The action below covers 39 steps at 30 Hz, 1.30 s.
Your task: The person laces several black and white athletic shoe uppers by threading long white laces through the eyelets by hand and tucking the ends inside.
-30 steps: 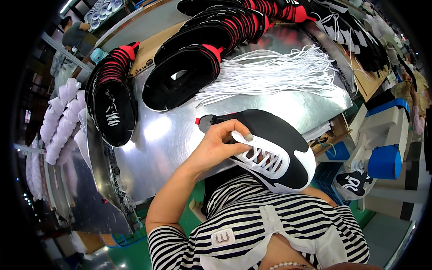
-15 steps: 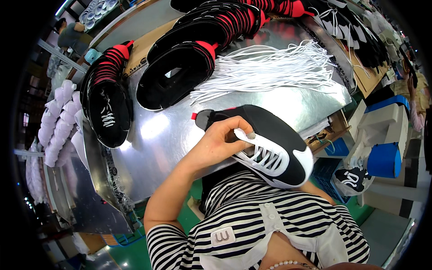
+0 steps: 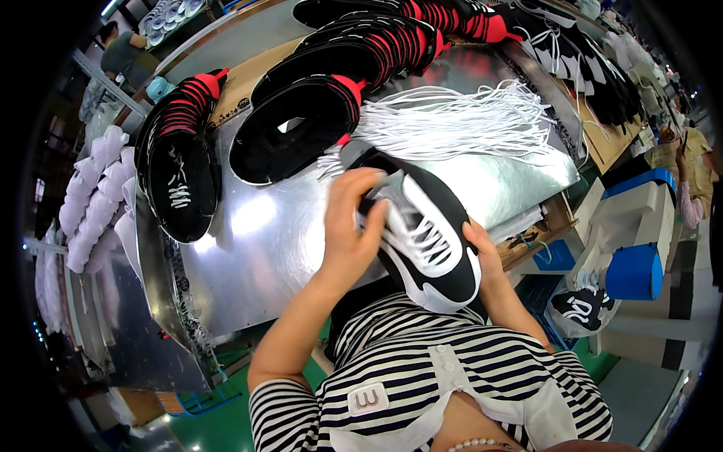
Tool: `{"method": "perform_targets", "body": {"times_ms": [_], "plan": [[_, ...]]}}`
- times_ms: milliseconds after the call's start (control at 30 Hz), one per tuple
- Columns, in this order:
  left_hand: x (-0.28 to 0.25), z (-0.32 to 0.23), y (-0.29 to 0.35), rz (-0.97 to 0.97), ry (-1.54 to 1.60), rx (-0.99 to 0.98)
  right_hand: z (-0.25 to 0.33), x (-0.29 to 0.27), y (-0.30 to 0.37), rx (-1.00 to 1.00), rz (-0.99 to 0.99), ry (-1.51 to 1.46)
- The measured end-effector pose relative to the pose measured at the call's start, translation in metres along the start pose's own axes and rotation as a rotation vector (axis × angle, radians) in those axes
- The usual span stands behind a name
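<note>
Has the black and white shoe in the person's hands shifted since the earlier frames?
Yes. The black and white shoe has tipped up so its laced top faces the camera, its heel now close to the white laces on the metal table. Both hands hold it.

Left of the black-and-white shoe (image 3: 422,233) the metal desk (image 3: 263,233) lies bare; behind it, white laces (image 3: 459,124) and black uppers (image 3: 290,132) block passage.
</note>
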<state>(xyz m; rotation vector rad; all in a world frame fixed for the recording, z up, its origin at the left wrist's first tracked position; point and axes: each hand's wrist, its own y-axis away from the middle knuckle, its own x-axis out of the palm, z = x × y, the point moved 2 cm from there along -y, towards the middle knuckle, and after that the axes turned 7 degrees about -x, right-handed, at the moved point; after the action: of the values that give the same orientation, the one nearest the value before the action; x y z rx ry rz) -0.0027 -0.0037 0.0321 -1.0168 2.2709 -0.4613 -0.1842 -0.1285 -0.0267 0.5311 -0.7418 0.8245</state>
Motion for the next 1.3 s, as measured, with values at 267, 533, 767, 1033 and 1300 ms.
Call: {"method": "perform_targets", "body": {"times_ms": [267,533,767,1033,1300], "plan": [[0.026,0.006,0.083,0.137,1.293,-1.111,-0.017,-0.023,-0.004,0.025,-0.189,0.050],[0.016,0.019,0.084,0.120,1.261,-1.092,0.022,0.028,0.007,-0.588,0.231,1.103],[0.009,0.003,0.077,0.117,1.104,-1.013,0.012,0.052,-0.005,-0.448,0.416,1.365],[-0.021,0.014,0.081,0.451,1.332,-0.994,0.021,0.061,-0.008,-0.106,0.814,0.985],[-0.092,-0.018,0.057,0.033,0.735,-0.830,0.009,0.079,-0.030,-0.233,0.775,0.903]]}}
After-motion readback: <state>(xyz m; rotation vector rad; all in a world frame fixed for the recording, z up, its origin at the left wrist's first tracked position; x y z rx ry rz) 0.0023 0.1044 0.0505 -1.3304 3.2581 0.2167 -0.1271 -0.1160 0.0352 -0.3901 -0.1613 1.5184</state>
